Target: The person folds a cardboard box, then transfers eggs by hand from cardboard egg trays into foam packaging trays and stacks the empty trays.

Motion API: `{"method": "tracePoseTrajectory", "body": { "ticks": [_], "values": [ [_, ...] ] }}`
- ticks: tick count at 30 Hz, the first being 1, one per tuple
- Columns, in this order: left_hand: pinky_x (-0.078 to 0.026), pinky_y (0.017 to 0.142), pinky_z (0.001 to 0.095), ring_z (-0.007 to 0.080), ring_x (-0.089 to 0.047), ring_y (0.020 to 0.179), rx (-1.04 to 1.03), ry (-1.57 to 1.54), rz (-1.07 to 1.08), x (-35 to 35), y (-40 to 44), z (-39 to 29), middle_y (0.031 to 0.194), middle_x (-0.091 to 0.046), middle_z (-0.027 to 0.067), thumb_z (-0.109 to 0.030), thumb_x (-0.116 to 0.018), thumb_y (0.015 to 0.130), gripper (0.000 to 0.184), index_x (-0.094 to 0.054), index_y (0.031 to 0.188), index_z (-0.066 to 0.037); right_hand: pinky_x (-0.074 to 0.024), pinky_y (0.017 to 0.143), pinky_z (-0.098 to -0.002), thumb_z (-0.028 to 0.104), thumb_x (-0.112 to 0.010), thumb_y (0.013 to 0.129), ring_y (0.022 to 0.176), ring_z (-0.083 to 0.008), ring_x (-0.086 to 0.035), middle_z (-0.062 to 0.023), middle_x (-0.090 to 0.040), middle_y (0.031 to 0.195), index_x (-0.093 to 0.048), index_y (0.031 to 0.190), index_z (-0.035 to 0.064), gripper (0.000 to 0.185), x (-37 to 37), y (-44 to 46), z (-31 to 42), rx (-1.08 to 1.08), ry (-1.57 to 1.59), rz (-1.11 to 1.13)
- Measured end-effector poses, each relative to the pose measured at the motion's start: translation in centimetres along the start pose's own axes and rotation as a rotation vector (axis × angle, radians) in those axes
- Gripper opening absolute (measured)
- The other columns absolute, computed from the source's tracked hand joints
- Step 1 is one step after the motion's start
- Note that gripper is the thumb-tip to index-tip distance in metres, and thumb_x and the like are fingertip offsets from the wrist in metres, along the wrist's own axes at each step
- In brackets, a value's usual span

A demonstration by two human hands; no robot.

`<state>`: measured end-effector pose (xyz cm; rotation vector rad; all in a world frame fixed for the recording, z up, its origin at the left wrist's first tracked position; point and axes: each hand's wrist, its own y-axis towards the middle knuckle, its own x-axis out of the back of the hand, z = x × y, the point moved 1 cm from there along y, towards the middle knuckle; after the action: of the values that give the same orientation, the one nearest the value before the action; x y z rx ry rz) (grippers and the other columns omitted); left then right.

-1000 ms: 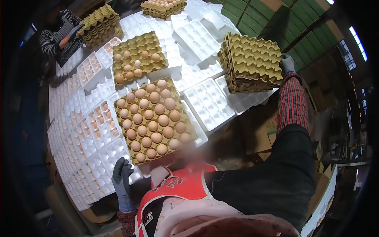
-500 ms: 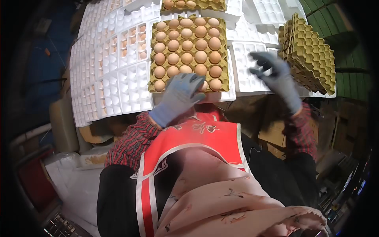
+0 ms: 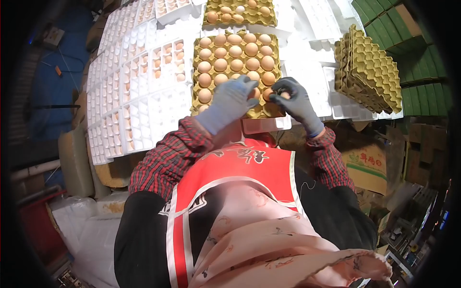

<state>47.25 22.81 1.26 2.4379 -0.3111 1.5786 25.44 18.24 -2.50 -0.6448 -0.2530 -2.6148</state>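
Note:
A yellow egg tray (image 3: 196,62) holding rows of brown eggs lies in front of me. My left hand (image 3: 230,100), in a grey-blue glove, reaches over the front rows with its fingers curled round an egg (image 3: 255,93). At the tray's front right corner, my gloved right hand (image 3: 297,102) is closed, and part of an egg (image 3: 285,95) shows between its thumb and fingers. Bare cups show at the front right of the tray. My left hand and wrist hide some of the eggs at the front.
White foam egg trays (image 3: 139,105), some holding eggs, cover the left side. A second yellow tray with eggs (image 3: 269,20) lies behind. Stacked yellow trays (image 3: 370,72) lean at the right. Green boxes (image 3: 422,62) stand beyond, and a cardboard box (image 3: 367,165) sits below the table.
My right hand has come left to the tray and closed on an egg. The left hand has shifted right, its fingers now curled. Eggs have left the tray's front right cups.

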Motion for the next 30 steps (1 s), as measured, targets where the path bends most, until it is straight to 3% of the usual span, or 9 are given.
{"method": "tracePoseTrajectory", "body": {
  "ticks": [4, 9, 11, 13, 15, 17, 20, 24, 30],
  "values": [
    [-0.054, 0.072, 0.0412, 0.0277, -0.067, 0.086, -0.052, 0.574, 0.099, -4.4, 1.6, -1.0, 0.097, -0.062, 0.0088, -0.035, -0.072, 0.084, 0.032, -0.060, 0.103, -0.012, -0.0549, 0.077, -0.0386, 0.016, -0.078, 0.076, 0.087, -0.0305, -0.066, -0.0081, -0.067, 0.100, -0.069, 0.111, 0.0156, 0.036, -1.8, 0.8, 2.1, 0.154, -0.723, 0.092],
    [-0.056, 0.077, 0.0336, 0.0214, -0.068, 0.088, -0.043, -0.376, -0.257, -0.2, -0.2, 3.8, 0.110, -0.066, 0.0114, -0.028, -0.074, 0.084, 0.049, -0.061, 0.129, -0.012, -0.0523, 0.069, -0.0259, 0.026, -0.076, 0.086, 0.081, -0.0124, -0.065, -0.0014, -0.069, 0.105, -0.064, 0.127, 0.0060, 0.048, 1.6, 0.8, 0.3, -0.316, 0.236, 0.043],
    [-0.055, 0.079, 0.0331, 0.0197, -0.067, 0.088, 0.347, -1.199, 0.059, 2.6, -0.1, 4.8, 0.111, -0.066, 0.0074, -0.022, -0.075, 0.083, 0.054, -0.058, 0.133, -0.009, -0.0504, 0.068, -0.0193, 0.022, -0.077, 0.086, 0.086, -0.0063, -0.061, -0.0038, -0.069, 0.100, -0.061, 0.128, -0.0007, 0.050, 2.9, 1.5, 3.1, -0.227, 0.529, -0.073],
    [-0.054, 0.079, 0.0349, 0.0176, -0.065, 0.095, -0.133, -0.679, -0.172, 0.6, 2.1, 6.2, 0.113, -0.066, 0.0091, -0.024, -0.073, 0.084, 0.043, -0.066, 0.123, -0.007, -0.0532, 0.075, -0.0245, 0.021, -0.078, 0.083, 0.095, -0.0122, -0.065, -0.0089, -0.067, 0.112, -0.062, 0.129, 0.0032, 0.052, 3.2, 3.1, 2.7, -0.229, 0.347, 0.120],
    [-0.052, 0.078, 0.0403, 0.0227, -0.064, 0.098, -0.045, 0.092, -0.007, 0.7, 3.6, 2.5, 0.109, -0.064, 0.0090, -0.030, -0.069, 0.081, 0.026, -0.072, 0.098, -0.009, -0.0559, 0.079, -0.0341, 0.019, -0.076, 0.080, 0.103, -0.0236, -0.065, -0.0111, -0.061, 0.126, -0.066, 0.124, 0.0121, 0.046, 1.6, 5.2, 1.2, 0.283, -0.406, 0.099],
    [-0.051, 0.064, 0.0377, 0.0263, -0.058, 0.094, -0.014, 0.627, 0.030, -4.2, 5.6, 1.2, 0.107, -0.060, 0.0055, -0.024, -0.064, 0.083, 0.020, -0.077, 0.095, -0.013, -0.0569, 0.080, -0.0428, 0.017, -0.073, 0.079, 0.105, -0.0326, -0.062, -0.0111, -0.053, 0.135, -0.067, 0.119, 0.0186, 0.041, -1.2, 5.0, 4.8, 0.051, -1.075, 0.106],
    [-0.049, 0.051, 0.0394, 0.0353, -0.056, 0.092, 0.247, 0.580, -0.167, -5.1, 5.9, -0.5, 0.114, -0.055, 0.0106, -0.026, -0.065, 0.084, 0.025, -0.075, 0.097, -0.007, -0.0577, 0.080, -0.0441, 0.017, -0.069, 0.082, 0.106, -0.0334, -0.060, -0.0088, -0.047, 0.140, -0.064, 0.120, 0.0194, 0.039, -3.2, 5.7, 4.3, -0.102, -1.238, 0.110],
    [-0.050, 0.079, 0.0397, 0.0201, -0.061, 0.096, -0.075, 0.480, -0.013, -4.4, 6.3, 2.8, 0.117, -0.057, 0.0024, -0.031, -0.068, 0.083, 0.021, -0.073, 0.098, -0.017, -0.0556, 0.085, -0.0434, 0.014, -0.073, 0.075, 0.110, -0.0370, -0.057, -0.0107, -0.048, 0.141, -0.066, 0.119, 0.0169, 0.045, -3.1, 6.0, 2.8, 0.007, -1.193, 0.050],
    [-0.054, 0.085, 0.0395, 0.0260, -0.066, 0.104, 0.179, -0.451, -0.439, 2.9, -7.5, 10.2, 0.128, -0.058, 0.0077, -0.043, -0.080, 0.074, 0.043, -0.071, 0.108, -0.017, -0.0490, 0.071, -0.0376, 0.006, -0.078, 0.073, 0.085, -0.0277, -0.061, -0.0129, -0.061, 0.101, -0.063, 0.111, 0.0004, 0.042, 1.0, 6.7, 1.4, 0.152, -0.664, 0.119]
  ]
}}
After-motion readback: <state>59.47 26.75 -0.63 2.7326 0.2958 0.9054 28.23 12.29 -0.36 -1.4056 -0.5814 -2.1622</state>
